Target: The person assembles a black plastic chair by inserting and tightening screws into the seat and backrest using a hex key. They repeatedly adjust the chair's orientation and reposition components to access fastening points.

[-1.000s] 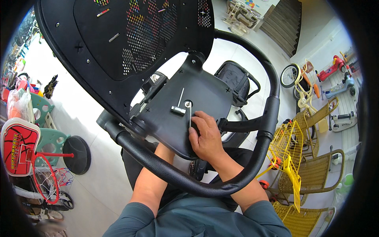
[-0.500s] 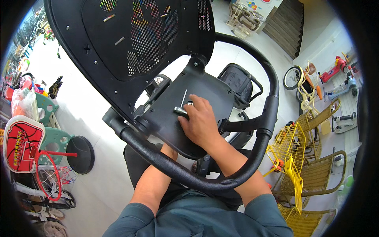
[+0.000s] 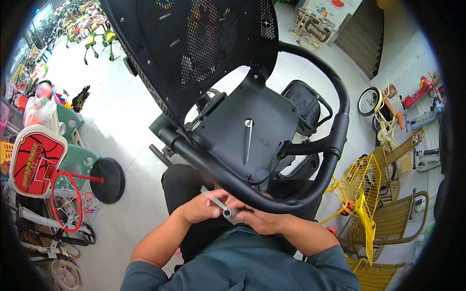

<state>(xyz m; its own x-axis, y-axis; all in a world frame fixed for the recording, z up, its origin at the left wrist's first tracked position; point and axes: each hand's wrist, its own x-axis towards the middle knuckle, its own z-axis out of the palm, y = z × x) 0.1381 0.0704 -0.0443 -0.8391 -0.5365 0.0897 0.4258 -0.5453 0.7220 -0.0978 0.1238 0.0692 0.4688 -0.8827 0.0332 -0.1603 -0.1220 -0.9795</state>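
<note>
Close to my lap, my left hand is closed on a small flat wrench, one end of which sticks up. A round metal piece shows at the wrench's lower end. My right hand is pinched shut beside it, and what its fingers hold is blurred and partly hidden. In front stands a black child's seat pan with a perforated black backrest. An L-shaped hex key rests on the pan, one end at a round metal fastener. A padded black ring bar curves around the seat.
To the left are a toy basketball backboard with a red hoop and its round black base. On the right stand a yellow wire basket, wicker chairs and a small bicycle. A staircase is at the back right.
Both hands have drawn back from the seat to my lap, the left now showing a wrench. My right hand has left the hex key, which has swung round to point toward me.
</note>
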